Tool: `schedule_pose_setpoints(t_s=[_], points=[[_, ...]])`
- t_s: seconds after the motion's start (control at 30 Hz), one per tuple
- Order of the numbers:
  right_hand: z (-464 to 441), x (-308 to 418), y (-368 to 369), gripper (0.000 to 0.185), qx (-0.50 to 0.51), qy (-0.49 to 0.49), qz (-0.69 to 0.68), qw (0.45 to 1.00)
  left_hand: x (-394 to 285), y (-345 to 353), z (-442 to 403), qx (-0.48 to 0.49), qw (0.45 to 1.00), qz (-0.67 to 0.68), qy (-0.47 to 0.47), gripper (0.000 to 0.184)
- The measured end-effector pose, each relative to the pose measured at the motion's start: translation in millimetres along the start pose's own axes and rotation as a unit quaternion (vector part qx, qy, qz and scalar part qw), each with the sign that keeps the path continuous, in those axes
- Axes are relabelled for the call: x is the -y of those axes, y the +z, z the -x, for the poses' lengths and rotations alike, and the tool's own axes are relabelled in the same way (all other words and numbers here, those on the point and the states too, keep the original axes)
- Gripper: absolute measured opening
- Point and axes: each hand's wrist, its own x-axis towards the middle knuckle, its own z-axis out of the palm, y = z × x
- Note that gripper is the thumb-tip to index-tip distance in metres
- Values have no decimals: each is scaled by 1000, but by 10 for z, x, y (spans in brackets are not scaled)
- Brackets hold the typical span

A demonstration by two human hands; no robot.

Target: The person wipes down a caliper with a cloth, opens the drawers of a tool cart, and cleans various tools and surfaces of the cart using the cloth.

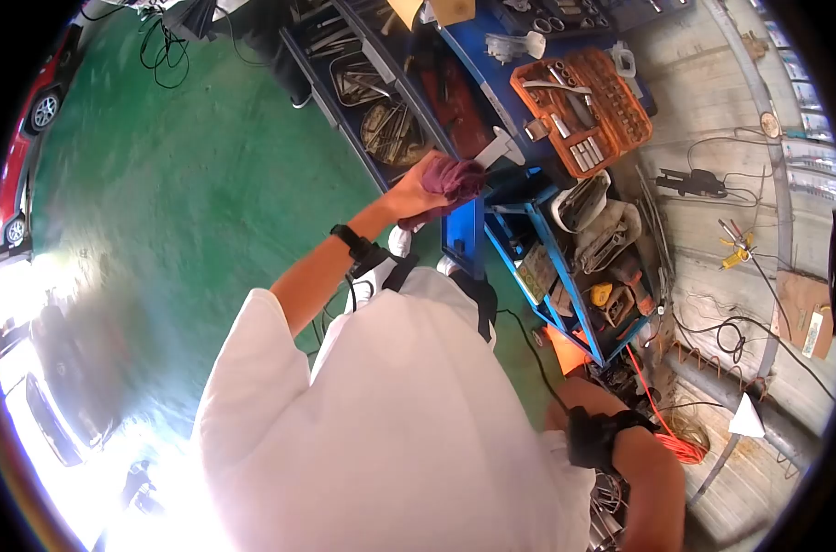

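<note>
At the upper middle, my left hand [420, 190] is closed around a crumpled maroon cloth [455, 180], in front of the open tool drawers. Silver caliper jaws [502, 147] jut out just past the cloth. Whether the cloth wraps the caliper's other end, I cannot see. Low on the right, my right hand [583, 397] hangs beside my body near the blue shelf, a black strap around its wrist. Its fingers are hidden from view.
Open drawers [381, 124] hold wrenches and other tools. An orange socket set [583, 110] lies open on the blue bench. Below, a blue shelf [579, 304] carries power tools. Cables and an orange hose [683, 449] lie by the wall. A red car [27, 138] stands far left.
</note>
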Motion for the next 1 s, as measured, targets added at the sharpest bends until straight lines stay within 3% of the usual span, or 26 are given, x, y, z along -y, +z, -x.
schedule_pose_setpoints(t_s=[0.57,0.7,0.73,0.8,0.83,0.9,0.93,0.97,1.0], points=[[-268,399,117,54,72,-68,-47,994,-68,151,-20,32,999,27,12,65],[-221,535,161,58,121,-88,-80,986,-153,228,-14,47,993,102,40,69],[-117,599,220,54,-24,-114,-31,993,-180,227,-10,42,994,88,59,72],[133,695,37,44,-161,-89,19,983,-155,224,36,23,996,55,59,79],[325,724,-41,36,-178,-101,31,978,-154,211,28,30,993,4,118,75],[1034,587,-119,21,-132,-231,24,964,-338,399,106,44,987,122,99,67],[1270,450,-162,13,-190,-225,64,954,-276,412,112,46,987,123,97,64],[1090,126,-342,19,-385,24,175,906,-354,447,133,59,989,88,100,71],[1079,-75,-483,22,-465,202,300,808,-444,529,146,61,990,69,109,70]])
